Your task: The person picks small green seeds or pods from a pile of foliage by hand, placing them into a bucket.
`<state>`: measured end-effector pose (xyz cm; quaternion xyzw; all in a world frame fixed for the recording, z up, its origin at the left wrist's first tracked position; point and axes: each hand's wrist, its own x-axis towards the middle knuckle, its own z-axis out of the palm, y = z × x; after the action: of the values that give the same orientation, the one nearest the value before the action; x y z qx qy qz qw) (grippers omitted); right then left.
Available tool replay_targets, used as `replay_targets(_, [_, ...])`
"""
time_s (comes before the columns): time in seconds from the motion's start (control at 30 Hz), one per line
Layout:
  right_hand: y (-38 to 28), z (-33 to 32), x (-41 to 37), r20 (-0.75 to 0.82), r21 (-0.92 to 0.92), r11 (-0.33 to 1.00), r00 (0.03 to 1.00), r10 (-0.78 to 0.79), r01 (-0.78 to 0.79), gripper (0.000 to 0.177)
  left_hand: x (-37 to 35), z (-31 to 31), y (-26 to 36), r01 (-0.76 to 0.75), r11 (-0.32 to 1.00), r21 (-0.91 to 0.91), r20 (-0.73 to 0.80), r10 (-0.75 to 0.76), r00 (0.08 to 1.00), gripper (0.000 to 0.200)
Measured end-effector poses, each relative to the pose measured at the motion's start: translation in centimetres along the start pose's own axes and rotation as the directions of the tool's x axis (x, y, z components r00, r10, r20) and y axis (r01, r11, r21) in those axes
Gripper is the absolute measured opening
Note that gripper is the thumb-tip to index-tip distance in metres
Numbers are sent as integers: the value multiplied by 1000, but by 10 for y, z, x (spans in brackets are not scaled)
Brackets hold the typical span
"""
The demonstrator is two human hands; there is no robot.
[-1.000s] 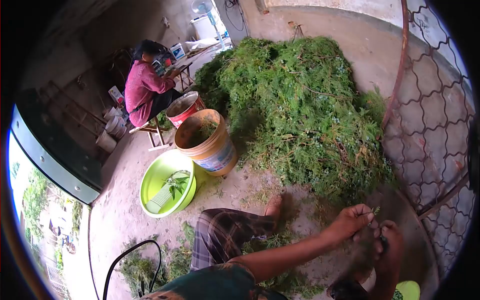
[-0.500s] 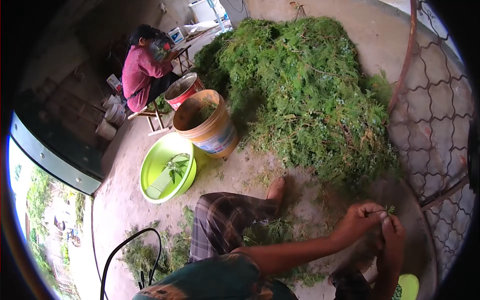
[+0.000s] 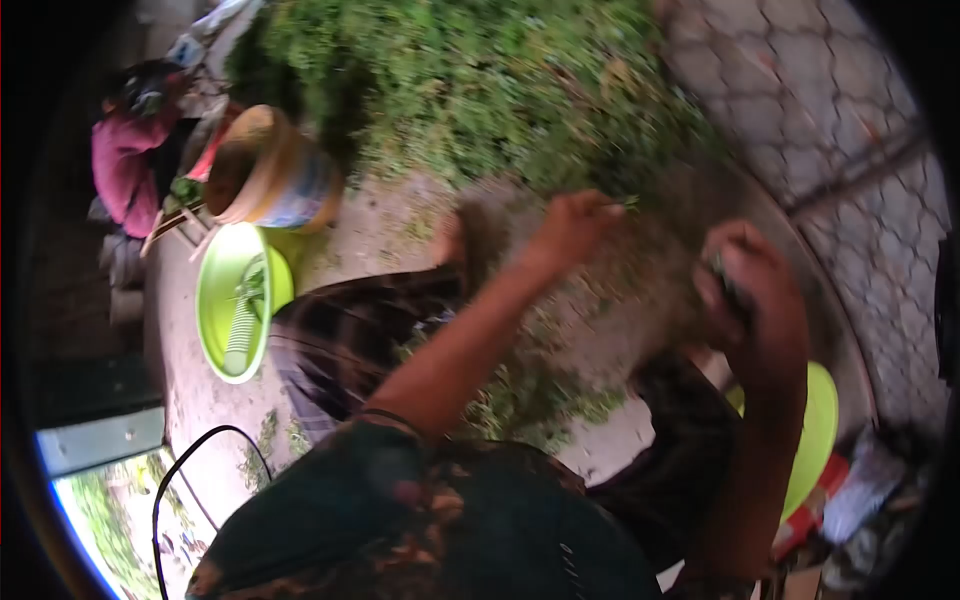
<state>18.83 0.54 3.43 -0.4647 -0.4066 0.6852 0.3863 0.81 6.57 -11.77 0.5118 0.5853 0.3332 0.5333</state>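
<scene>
In front of me my left hand [image 3: 578, 235] is closed, with a small green sprig [image 3: 630, 202] sticking out past its fingertips. Apart from it, on the right, my right hand [image 3: 755, 280] has its fingers curled in. Motion blurs it, and what lies inside the fingers is hard to make out. Below my right forearm stands a light green basin [image 3: 815, 430], partly hidden by the arm. Beyond both hands rises a large heap of green conifer branches [image 3: 480, 90]. Loose green cuttings [image 3: 520, 400] lie on the floor between my legs.
At left, a lime-green basin [image 3: 205, 300] holds a ridged light-green board and some leaves. Behind it are a yellow-brown bucket [image 3: 300, 185] and a red bucket [image 3: 210, 145]. Another person [image 3: 130, 165] sits beyond. Bags and a red item [image 3: 825, 490] lie at lower right.
My hands have come apart: the left has moved left with the sprig, the right stays at the right with fingers curled. My view has turned down and to the right.
</scene>
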Motion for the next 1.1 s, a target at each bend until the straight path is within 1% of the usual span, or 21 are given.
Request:
replay_targets(0.03, [3, -4, 2, -34, 97, 995, 999, -14, 18, 19, 10, -14, -29, -175, 941, 290, 193, 122, 974, 35])
replay_targets(0.1, [8, -13, 5, -78, 202, 979, 997, -13, 29, 20, 16, -23, -75, -317, 615, 722, 531, -198, 824, 32])
replay_targets(0.17, [6, -23, 10, -15, 282, 955, 996, -87, 88, 21, 13, -25, -149, -409, 333, 850, 524, -455, 720, 26])
replay_targets(0.23, [4, -23, 7, -21, 306, 947, 995, -101, 103, 21, 13, -30, -222, -589, 266, 763, 597, -640, 485, 23])
replay_targets(0.27, [4, -24, 6, -37, 324, 942, 996, -82, 89, 22, 5, -32, -217, -595, 264, 759, 600, -638, 483, 23])
replay_targets(0.33, [3, -27, 2, -58, 342, 937, 997, -59, 75, 23, -8, -35, -209, -398, 352, 847, 522, -692, 499, 22])
replay_targets(0.37, [2, -30, 1, -102, 319, 943, 993, -63, 92, 23, -7, -37, -214, -403, 354, 844, 526, -692, 495, 22])
replay_targets(0.43, [-5, -38, -2, -153, 293, 950, 986, -69, 112, 23, 0, -38, -214, -212, 343, 915, 349, -412, 842, 22])
replay_targets(0.5, [-18, -55, -4, -204, 198, 950, 958, -200, 240, 20, 19, -35, -199, -184, 394, 900, 314, -296, 902, 27])
replay_targets(0.57, [-16, -80, 4, -217, 270, 934, 960, -178, 235, 16, 39, -30, -169, -48, 728, 684, 172, -97, 980, 30])
replay_targets(0.63, [7, -103, 16, -338, 321, 935, 940, -35, 150, 16, 32, -1, -93, 81, 978, 195, 69, -96, 993, 27])
replay_targets(0.7, [47, -126, 31, -278, 356, 934, 956, 91, 14, 19, 27, 29, -33, -66, 997, -51, 123, 71, 990, 24])
replay_targets(0.73, [72, -133, 38, -291, 356, 932, 941, 174, -62, 21, 22, 46, -11, -126, 991, -53, 157, 133, 979, 24])
replay_targets(0.77, [106, -139, 48, -163, 468, 870, 952, 259, -156, 23, 17, 63, 4, -187, 981, -56, 193, 194, 962, 25])
replay_targets(0.8, [129, -143, 56, -24, 561, 788, 946, 323, -255, 25, 13, 80, 13, -341, 936, -92, 285, 353, 891, 24])
replay_targets(0.83, [129, -136, 58, -27, 570, 783, 947, 321, -249, 25, 14, 92, 16, -479, 866, -144, 368, 496, 787, 24])
replay_targets(0.93, [138, -133, 70, 89, 717, 595, 894, 439, -364, 24, 33, 101, 3, -417, 906, -73, 423, 407, 810, 28])
replay_targets(0.97, [148, -146, 71, 80, 728, 587, 895, 438, -353, 24, 49, 100, -11, -325, 944, 65, 374, 279, 885, 29])
replay_targets(1.03, [162, -169, 73, 228, 812, 468, 928, 293, -348, 22, 94, 91, -59, -200, 926, 320, 243, 124, 962, 29])
replay_targets(1.07, [158, -175, 67, 195, 837, 470, 955, 222, -280, 21, 118, 86, -89, -175, 882, 438, 177, 106, 979, 29])
replay_targets(1.1, [148, -179, 56, 159, 858, 468, 976, 150, -212, 21, 141, 81, -118, -250, 778, 577, 166, 188, 968, 28])
